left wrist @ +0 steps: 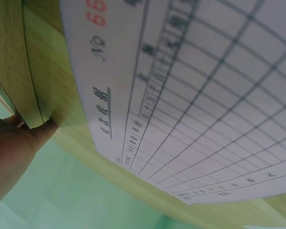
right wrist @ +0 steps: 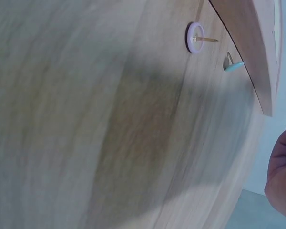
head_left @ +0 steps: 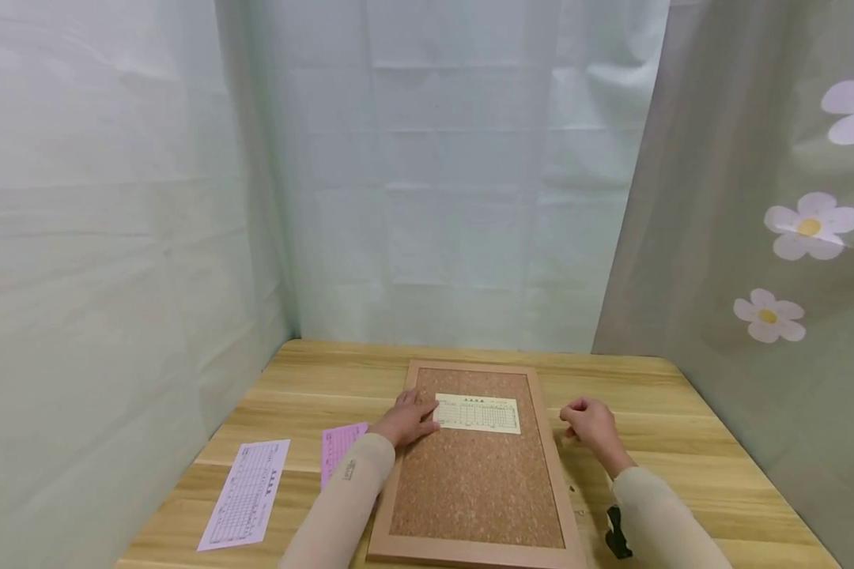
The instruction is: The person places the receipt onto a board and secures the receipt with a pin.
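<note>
A cork board (head_left: 477, 490) in a wooden frame lies on the table, with a pale yellow printed slip (head_left: 478, 414) flat across its upper part. My left hand (head_left: 406, 420) rests over the frame's left side, its fingertips at the slip's left edge. Just off the board's right side, my right hand (head_left: 592, 424) is raised with thumb and forefinger drawn together; whether it pinches something I cannot tell. Beside the frame in the right wrist view lie two thumbtacks, a purple-rimmed thumbtack (right wrist: 196, 46) point up and a teal thumbtack (right wrist: 234, 66) tipped over.
On the wooden table (head_left: 313, 371), a pink printed slip (head_left: 340, 446) lies left of the board, partly under my left forearm. Farther left is a pale lilac printed slip (head_left: 245, 494). A black object (head_left: 617, 533) shows by my right sleeve. Curtains enclose the table's back and sides.
</note>
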